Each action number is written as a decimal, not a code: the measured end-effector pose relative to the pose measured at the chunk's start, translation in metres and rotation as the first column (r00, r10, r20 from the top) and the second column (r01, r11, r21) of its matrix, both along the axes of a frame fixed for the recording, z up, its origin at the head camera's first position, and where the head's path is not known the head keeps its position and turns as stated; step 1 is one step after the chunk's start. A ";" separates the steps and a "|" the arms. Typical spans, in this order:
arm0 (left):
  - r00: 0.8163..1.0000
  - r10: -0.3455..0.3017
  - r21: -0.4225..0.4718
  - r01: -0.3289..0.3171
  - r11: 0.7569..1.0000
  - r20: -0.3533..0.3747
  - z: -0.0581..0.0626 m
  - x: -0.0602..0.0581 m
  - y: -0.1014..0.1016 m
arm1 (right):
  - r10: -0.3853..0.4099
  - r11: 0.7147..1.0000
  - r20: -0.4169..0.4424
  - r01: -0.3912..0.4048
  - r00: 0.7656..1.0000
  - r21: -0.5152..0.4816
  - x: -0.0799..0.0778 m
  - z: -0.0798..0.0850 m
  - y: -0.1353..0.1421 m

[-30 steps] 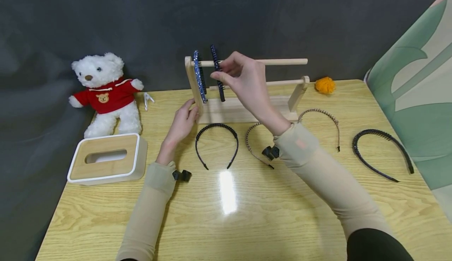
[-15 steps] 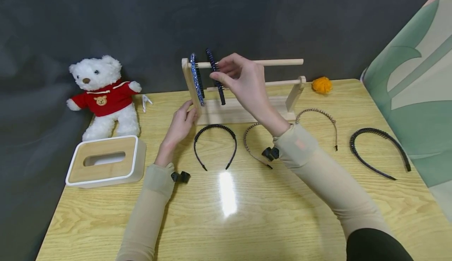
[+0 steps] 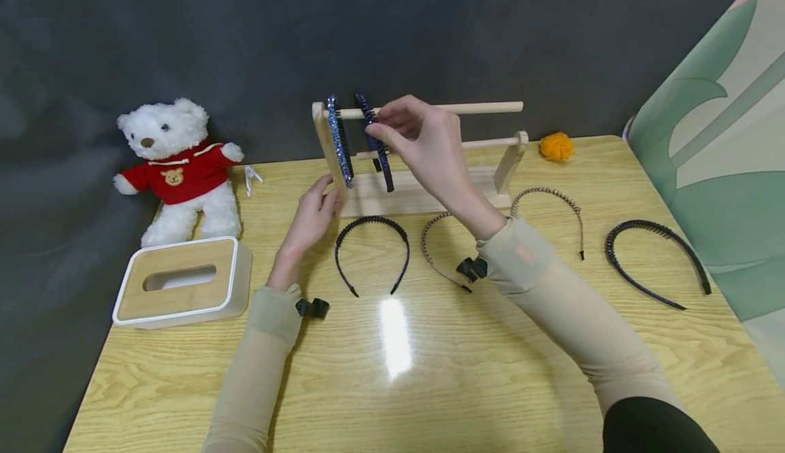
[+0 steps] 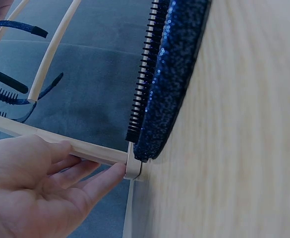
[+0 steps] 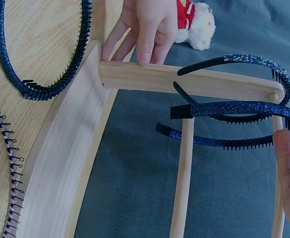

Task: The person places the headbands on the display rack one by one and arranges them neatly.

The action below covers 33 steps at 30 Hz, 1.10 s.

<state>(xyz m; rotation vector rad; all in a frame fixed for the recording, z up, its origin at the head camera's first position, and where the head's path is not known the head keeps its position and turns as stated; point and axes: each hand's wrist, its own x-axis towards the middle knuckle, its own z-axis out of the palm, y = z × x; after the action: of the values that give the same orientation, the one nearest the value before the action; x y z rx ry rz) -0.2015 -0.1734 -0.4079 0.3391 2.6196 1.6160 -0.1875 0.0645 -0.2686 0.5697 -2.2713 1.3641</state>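
My right hand (image 3: pixel 429 143) pinches a dark blue glittery headband (image 3: pixel 383 160) with thumb and fingers, at the upper rod (image 3: pixel 484 108) of a wooden rack. In the right wrist view, this headband (image 5: pixel 239 108) curves over the rod, with its two ends apart and pointing towards the lower rod. Beside it hangs a silver-blue glitter headband (image 3: pixel 336 133), close to the rack's left upright (image 5: pixel 184 82). My left hand (image 3: pixel 315 214) grips the foot of that upright, thumb on one side and fingers on the other.
On the table lie a black toothed headband (image 3: pixel 373 221), two brownish spiral ones, one (image 3: pixel 579 218) on the right, and a thick dark headband (image 3: pixel 613 252). Around them are a tissue box (image 3: pixel 178 283), teddy bear (image 3: pixel 193 180), white clip (image 3: pixel 252 179) and orange puff (image 3: pixel 556 146).
The dark headband has come down a little over the upper rod and turned, so its second end now shows. My left hand keeps its place on the rack.
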 end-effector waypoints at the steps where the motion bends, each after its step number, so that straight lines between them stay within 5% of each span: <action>1: 1.000 0.001 0.000 -0.001 1.000 0.002 0.000 0.000 0.000 | 0.003 1.000 -0.003 -0.003 1.000 0.000 0.000 0.000 0.000; 10: 1.000 0.001 0.011 -0.001 1.000 0.013 -0.001 0.001 0.000 | 0.016 1.000 -0.036 -0.017 0.999 -0.020 0.006 0.002 0.004; 33: 1.000 -0.003 0.014 0.003 1.000 0.021 0.003 0.000 0.000 | -0.002 0.992 0.111 -0.012 0.994 0.124 0.029 -0.015 0.066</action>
<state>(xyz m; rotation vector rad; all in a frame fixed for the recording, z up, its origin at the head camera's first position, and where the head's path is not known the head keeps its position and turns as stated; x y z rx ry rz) -0.2016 -0.1736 -0.4052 0.3250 2.5923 1.6291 -0.1586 0.1302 -0.2838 0.5524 -2.4588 1.2926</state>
